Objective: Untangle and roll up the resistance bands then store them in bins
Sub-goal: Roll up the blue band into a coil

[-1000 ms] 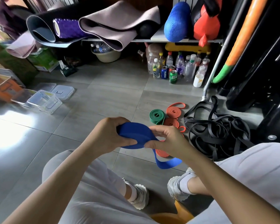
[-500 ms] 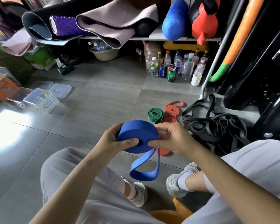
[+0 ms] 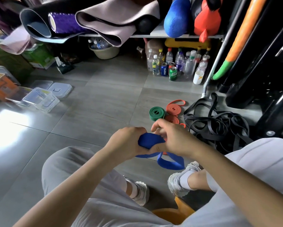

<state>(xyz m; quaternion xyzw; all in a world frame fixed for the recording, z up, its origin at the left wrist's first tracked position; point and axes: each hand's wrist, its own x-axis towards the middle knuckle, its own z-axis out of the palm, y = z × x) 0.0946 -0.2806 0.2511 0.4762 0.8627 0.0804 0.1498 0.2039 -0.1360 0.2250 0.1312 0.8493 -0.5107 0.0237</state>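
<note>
Your left hand (image 3: 129, 145) squeezes the rolled blue band (image 3: 149, 140); your right hand (image 3: 175, 139) pinches it too. Loosen either grip and it may spring open, since its tail (image 3: 170, 164) hangs free.

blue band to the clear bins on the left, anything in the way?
Nothing visible. The blue band is held in the left hand and right hand, and bare floor lies between them and the clear bins. Its loose tail hangs unrolled below the hands, so it isn't ready to store.
</note>
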